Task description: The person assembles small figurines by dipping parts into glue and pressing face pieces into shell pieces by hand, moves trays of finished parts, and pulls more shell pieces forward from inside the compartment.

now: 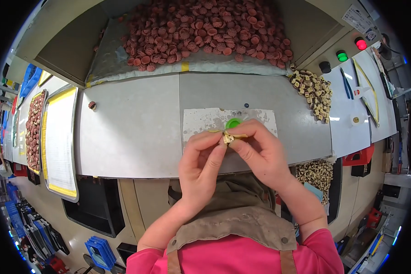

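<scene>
Above the near part of the bench, my left hand and my right hand meet at the fingertips. Between them they pinch one small cream-coloured piece, whose details are partly covered by the fingers. Yellowish covers show on some fingertips of both hands. Just beyond the fingers, a round green object rests on a stained white sheet, partly hidden by my right hand. A small dark blue round part lies past the sheet's far edge.
Reddish cup-like parts are heaped at the back. Cream and brown blocks pile up at the right, near blue pliers. At the left are a white-lined tray and one small part. A black bin stands below.
</scene>
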{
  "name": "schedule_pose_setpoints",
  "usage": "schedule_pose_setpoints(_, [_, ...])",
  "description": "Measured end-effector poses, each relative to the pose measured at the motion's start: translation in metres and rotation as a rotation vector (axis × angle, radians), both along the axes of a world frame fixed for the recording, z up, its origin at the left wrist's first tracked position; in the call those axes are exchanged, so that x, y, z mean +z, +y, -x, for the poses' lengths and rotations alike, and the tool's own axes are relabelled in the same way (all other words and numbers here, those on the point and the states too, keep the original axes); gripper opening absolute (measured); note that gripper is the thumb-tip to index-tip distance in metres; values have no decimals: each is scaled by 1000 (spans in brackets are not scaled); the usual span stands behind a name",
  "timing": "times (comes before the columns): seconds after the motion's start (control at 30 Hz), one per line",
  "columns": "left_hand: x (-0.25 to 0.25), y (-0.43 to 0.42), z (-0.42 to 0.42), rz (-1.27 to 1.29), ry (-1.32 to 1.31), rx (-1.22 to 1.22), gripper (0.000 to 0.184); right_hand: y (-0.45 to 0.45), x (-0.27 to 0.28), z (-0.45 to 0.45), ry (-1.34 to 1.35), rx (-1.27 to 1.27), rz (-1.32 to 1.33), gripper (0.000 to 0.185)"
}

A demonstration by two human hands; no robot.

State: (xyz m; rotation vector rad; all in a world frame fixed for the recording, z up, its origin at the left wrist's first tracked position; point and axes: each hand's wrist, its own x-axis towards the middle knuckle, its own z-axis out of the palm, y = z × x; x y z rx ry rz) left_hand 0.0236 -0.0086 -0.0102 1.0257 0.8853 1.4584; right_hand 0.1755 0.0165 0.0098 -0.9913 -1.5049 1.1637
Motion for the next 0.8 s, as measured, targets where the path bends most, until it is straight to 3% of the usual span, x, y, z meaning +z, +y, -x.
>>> schedule_pose_setpoints(0.1, [2, -1, 0, 74, -57, -67, 24, -2, 2, 0, -359, -103, -476, 25])
schedule_pose_setpoints(0.27, [7, 15, 27, 408, -301, -411, 36, -1, 13, -10, -317, 2, -299, 28])
schedule_pose_setpoints(0.4, [12, 20, 31, 416, -350, -599, 56, -1, 19, -24, -168, 203, -13, 31])
schedule_pose_setpoints(0.47, [12, 24, 32, 426, -339, -664, 63, 1, 20, -27, -202, 234, -48, 31])
schedule_pose_setpoints(0.67, [1, 29, 37, 348, -372, -778, 60, -1, 15, -24, -235, 238, -178, 28])
schedule_pose_setpoints(0.8, [4, 29, 36, 385, -306, -717, 58, -5, 5, -19, -209, 156, -209, 27])
